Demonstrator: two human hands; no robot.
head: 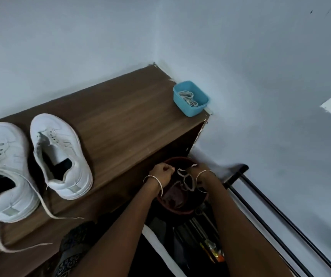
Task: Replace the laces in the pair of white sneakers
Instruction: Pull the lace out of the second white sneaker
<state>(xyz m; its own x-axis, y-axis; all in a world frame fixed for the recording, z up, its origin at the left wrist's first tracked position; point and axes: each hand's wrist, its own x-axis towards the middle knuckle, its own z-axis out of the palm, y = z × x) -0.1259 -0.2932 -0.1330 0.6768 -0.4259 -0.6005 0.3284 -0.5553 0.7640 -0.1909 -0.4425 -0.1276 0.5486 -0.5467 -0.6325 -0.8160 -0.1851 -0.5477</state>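
Lace (186, 181) hangs pinched in right hand (199, 169) over maroon bin (180, 210) lower centre, left hand (163, 173) hold unclear; drop it fully inside.

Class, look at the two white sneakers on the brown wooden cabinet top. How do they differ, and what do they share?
The white sneaker at the left edge has its white lace threaded, ends trailing across the brown wooden cabinet top; the white sneaker to its right has bare eyelets. The left-edge sneaker sits nearer and is cut by the frame; the other sits farther back, whole. Both stand upright, toes toward the wall.
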